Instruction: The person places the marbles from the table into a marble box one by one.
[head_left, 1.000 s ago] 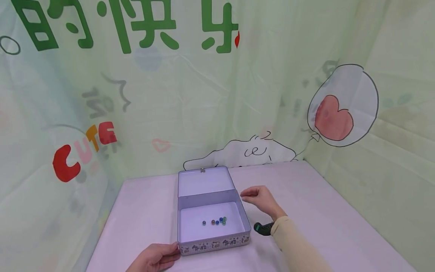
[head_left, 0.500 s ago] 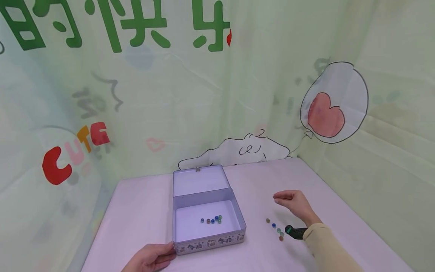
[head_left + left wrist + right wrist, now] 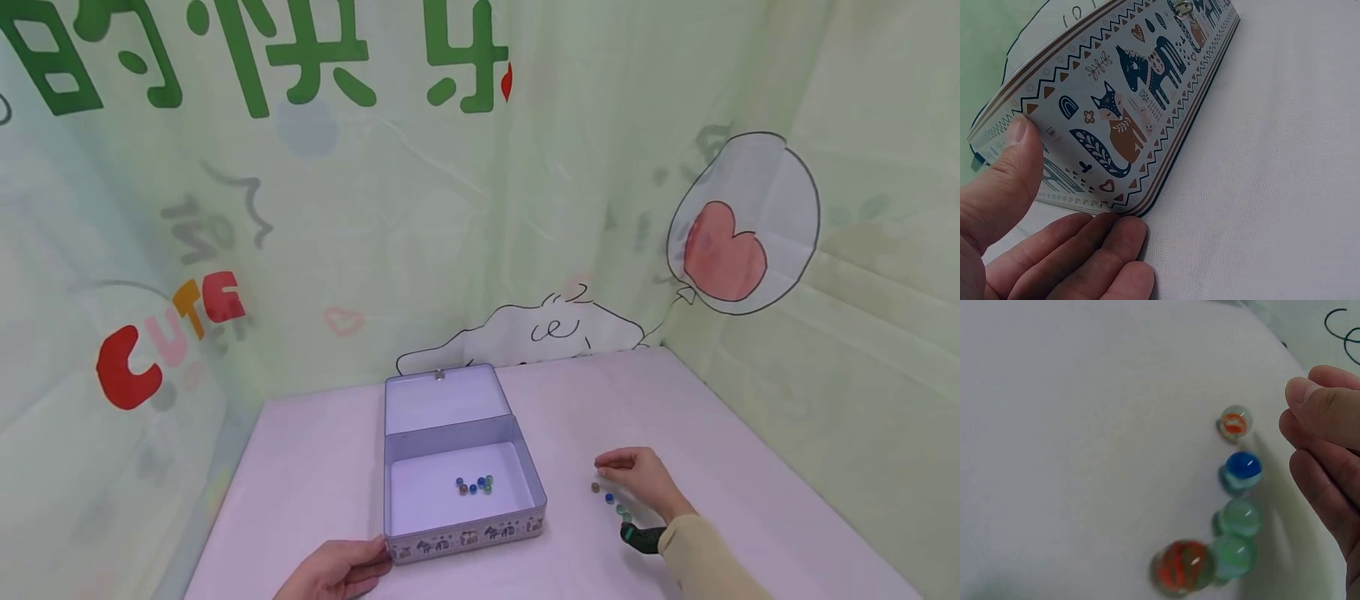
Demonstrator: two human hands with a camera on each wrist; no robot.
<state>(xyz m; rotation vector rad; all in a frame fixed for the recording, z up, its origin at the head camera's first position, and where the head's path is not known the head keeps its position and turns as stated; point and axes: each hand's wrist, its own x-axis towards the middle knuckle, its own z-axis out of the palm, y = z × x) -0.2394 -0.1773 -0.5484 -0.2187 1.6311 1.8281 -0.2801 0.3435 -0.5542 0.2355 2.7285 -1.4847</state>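
Note:
An open tin box point(image 3: 465, 535) with printed animals on its outside stands on the table, several glass marbles point(image 3: 482, 482) lying together on its floor. My left hand point(image 3: 337, 568) holds the box's near left corner; in the left wrist view the thumb point(image 3: 1022, 147) presses the wall and the curled fingers touch the bottom corner. To the box's right, my right hand point(image 3: 641, 479) hovers over a row of loose marbles. Its fingertips are drawn close together with nothing visible between them. Nearest to it are an orange-swirled clear marble point(image 3: 1235, 422) and a blue marble point(image 3: 1243, 467).
Two pale green marbles point(image 3: 1235, 553) and a red-striped marble point(image 3: 1184, 565) continue the row. The box's lid point(image 3: 448, 402) leans back, opened toward the rear. A printed curtain point(image 3: 360, 233) encloses the table point(image 3: 315, 467) at the back and sides.
My right hand moved right from beside the box, then lowered toward the loose marbles. One marble inside the box rolled right toward the others. The left hand kept its place on the corner.

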